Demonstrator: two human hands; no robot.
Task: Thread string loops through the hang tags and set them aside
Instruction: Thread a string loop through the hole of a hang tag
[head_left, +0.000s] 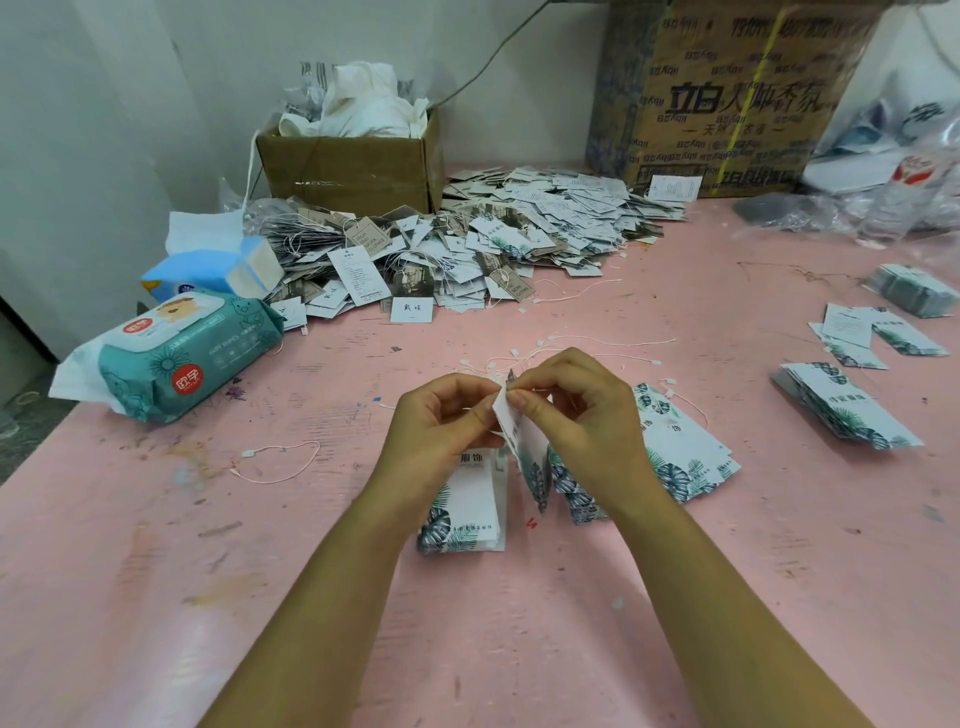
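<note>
Pinching close together above the scuffed pink table (156, 571), both hands work on one white card hang tag (525, 457) printed with teal leaves. The right hand (582, 415) holds the tag's top edge between thumb and forefinger, so the card hangs nearly edge-on. The left hand (441, 421) has its fingers curled in tight against that same corner and seems to nip a thin white string loop (470, 410), though the strand is too fine to follow clearly.

I'd judge the tag light and fairly stiff, easy to steady from one corner but quick to crease if squeezed across its face. It is best held right beside the punched hole, which the fingers hide. The string looks limp and slippery, so it should be held close to its tip or it will flop away from the hole.

Under the left wrist lies a neat stack of matching leaf-print tags (467, 514), with a fanned stack (680, 457) just right of the hands. Loose white strings with small clasps (524, 356) lie just beyond the fingers. A large heap of strung tags (467, 244) sits at the back, well apart, by a brown cardboard box (348, 166).
</note>
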